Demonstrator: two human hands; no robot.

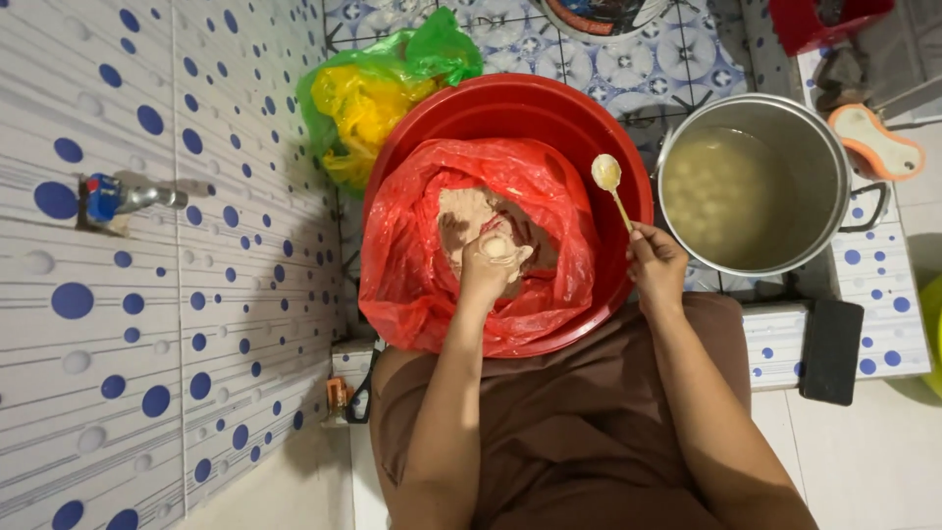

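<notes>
Red plastic bag (422, 255) of pinkish paste (466, 211) sits centre frame in your red basin (589, 137); left hand (491, 263) cups a formed ball, right hand (655, 260) pinches a spoon (610, 182); steel pot (751, 186) at right holds several balls, much paste remains.

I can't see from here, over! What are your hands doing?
Left hand squeezing paste in red bag. Right hand holds loaded spoon over basin. Nothing blocking the pot.

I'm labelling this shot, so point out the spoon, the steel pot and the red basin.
spoon (607, 174), head view, on its bowl.
steel pot (832, 147), head view, on its right rim.
red basin (510, 103), head view, on its bare far wall.
</notes>
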